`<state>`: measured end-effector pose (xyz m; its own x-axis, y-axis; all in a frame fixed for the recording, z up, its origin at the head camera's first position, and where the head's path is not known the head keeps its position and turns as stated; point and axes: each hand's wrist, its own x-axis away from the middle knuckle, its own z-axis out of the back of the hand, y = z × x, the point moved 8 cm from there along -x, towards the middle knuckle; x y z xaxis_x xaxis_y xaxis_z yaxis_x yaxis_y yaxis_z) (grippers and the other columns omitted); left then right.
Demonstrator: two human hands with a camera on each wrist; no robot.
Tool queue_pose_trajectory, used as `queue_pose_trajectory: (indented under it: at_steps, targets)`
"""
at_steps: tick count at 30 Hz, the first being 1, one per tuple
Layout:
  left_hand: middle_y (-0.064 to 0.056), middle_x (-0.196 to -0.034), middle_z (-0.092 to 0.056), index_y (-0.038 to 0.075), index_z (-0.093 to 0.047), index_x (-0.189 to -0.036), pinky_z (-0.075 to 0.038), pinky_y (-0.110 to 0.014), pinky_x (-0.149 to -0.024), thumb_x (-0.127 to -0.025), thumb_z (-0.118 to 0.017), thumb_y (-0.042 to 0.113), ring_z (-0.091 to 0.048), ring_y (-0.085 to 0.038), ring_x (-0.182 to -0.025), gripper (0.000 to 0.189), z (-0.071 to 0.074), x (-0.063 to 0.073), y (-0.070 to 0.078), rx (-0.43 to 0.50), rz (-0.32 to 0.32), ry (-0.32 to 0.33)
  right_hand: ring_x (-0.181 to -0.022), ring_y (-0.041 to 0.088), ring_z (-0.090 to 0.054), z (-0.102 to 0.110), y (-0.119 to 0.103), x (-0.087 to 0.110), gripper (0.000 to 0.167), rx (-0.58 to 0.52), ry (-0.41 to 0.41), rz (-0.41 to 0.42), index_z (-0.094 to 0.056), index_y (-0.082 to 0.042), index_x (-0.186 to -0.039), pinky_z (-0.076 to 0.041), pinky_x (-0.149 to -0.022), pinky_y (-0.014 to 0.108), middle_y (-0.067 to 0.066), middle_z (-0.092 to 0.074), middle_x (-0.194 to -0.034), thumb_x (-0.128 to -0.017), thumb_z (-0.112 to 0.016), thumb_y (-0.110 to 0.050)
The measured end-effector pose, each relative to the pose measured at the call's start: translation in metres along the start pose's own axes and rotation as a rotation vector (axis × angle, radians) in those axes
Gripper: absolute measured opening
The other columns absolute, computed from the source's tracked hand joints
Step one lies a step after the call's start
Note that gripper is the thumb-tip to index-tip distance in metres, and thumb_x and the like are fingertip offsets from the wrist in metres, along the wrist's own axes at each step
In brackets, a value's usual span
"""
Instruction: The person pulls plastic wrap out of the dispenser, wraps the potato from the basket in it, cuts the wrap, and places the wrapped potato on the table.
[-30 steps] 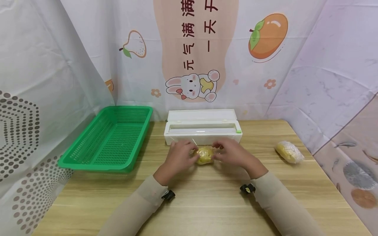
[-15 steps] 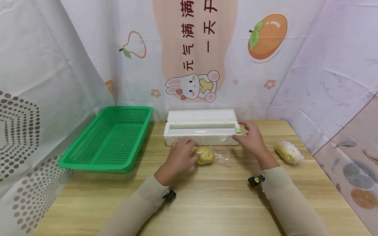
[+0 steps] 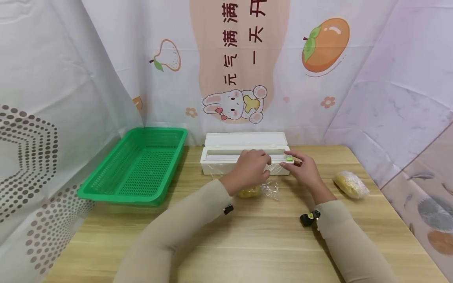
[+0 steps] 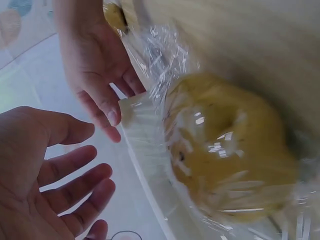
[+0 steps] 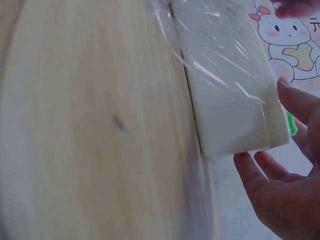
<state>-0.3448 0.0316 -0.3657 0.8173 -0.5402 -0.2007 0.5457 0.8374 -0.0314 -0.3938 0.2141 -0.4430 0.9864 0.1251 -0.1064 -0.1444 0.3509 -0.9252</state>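
Observation:
A yellow potato (image 3: 249,192) under clear plastic wrap lies in front of the white plastic wrap dispenser (image 3: 215,169); the left wrist view shows the wrapped potato (image 4: 227,150) up close. Film (image 5: 225,55) runs over the dispenser's front. My left hand (image 3: 249,168) hovers above the dispenser's front edge, fingers loosely bent and holding nothing; it partly hides the potato. With thumb and fingers my right hand (image 3: 305,169) grips the dispenser's right end, beside the green slider (image 3: 289,159). In the right wrist view, fingertips (image 5: 243,162) touch the box's end.
A green basket (image 3: 169,173) stands at the left of the wooden table (image 3: 262,243). Another wrapped yellow potato (image 3: 351,184) lies at the right. Behind the dispenser's raised lid (image 3: 246,138) hangs a printed curtain (image 3: 162,94).
My right hand has left the potato and moved right to the dispenser's end. My left hand has let go of the potato and moved up and right, over the dispenser's front.

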Motion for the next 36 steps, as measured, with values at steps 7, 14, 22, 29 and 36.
queue_pose_trajectory:
  at_steps: [7, 14, 22, 29, 36]
  targets:
    - [0.011, -0.112, -0.066, 0.029, -0.069, -0.12, -0.045, -0.034, -0.082, -0.099, -0.063, 0.04, -0.059, -0.013, -0.095, 0.025, -0.01, -0.041, 0.017, -0.025, -0.003, -0.051, -0.132, 0.037, -0.059, 0.007, 0.006, 0.005, 0.061, 0.029, 0.0, -0.015, -0.06, -0.018, -0.146, -0.058, -0.077, 0.02, 0.014, -0.044, -0.16, -0.092, -0.08, -0.036]
    - [0.016, -0.105, -0.066, 0.033, -0.074, -0.117, -0.042, -0.034, -0.081, -0.098, -0.069, 0.045, -0.06, -0.005, -0.092, 0.023, -0.014, -0.065, 0.023, 0.123, 0.061, -0.051, -0.136, 0.043, -0.054, 0.013, 0.012, 0.006, 0.061, 0.028, 0.025, -0.033, -0.06, -0.016, -0.142, -0.059, -0.079, 0.023, 0.016, -0.046, -0.157, -0.089, -0.082, -0.038]
    - [0.022, -0.091, -0.067, 0.038, -0.079, -0.098, -0.037, -0.033, -0.078, -0.095, -0.074, 0.045, -0.058, -0.002, -0.081, 0.009, -0.021, -0.081, 0.026, 0.236, 0.102, 0.006, -0.129, 0.041, -0.061, 0.015, 0.011, 0.001, 0.053, 0.023, 0.059, 0.006, -0.065, -0.008, -0.137, -0.058, -0.08, 0.017, 0.018, -0.057, -0.148, -0.091, -0.082, -0.027]
    - [0.024, -0.092, -0.071, 0.038, -0.081, -0.098, -0.038, -0.035, -0.085, -0.093, -0.076, 0.045, -0.058, 0.0, -0.081, 0.01, -0.033, -0.086, 0.02, 0.317, 0.199, 0.011, -0.127, 0.04, -0.062, 0.012, 0.011, -0.002, 0.049, 0.013, 0.07, 0.0, -0.066, -0.005, -0.134, -0.058, -0.08, 0.016, 0.019, -0.061, -0.144, -0.091, -0.082, -0.022]
    - [0.021, -0.083, -0.066, 0.036, -0.081, -0.095, -0.037, -0.034, -0.084, -0.09, -0.079, 0.047, -0.057, -0.002, -0.077, 0.012, -0.039, -0.086, 0.012, 0.37, 0.275, 0.034, -0.125, 0.035, -0.064, 0.01, 0.013, -0.003, 0.049, 0.009, 0.071, -0.015, -0.069, -0.008, -0.13, -0.058, -0.08, 0.017, 0.016, -0.064, -0.141, -0.088, -0.085, -0.027]
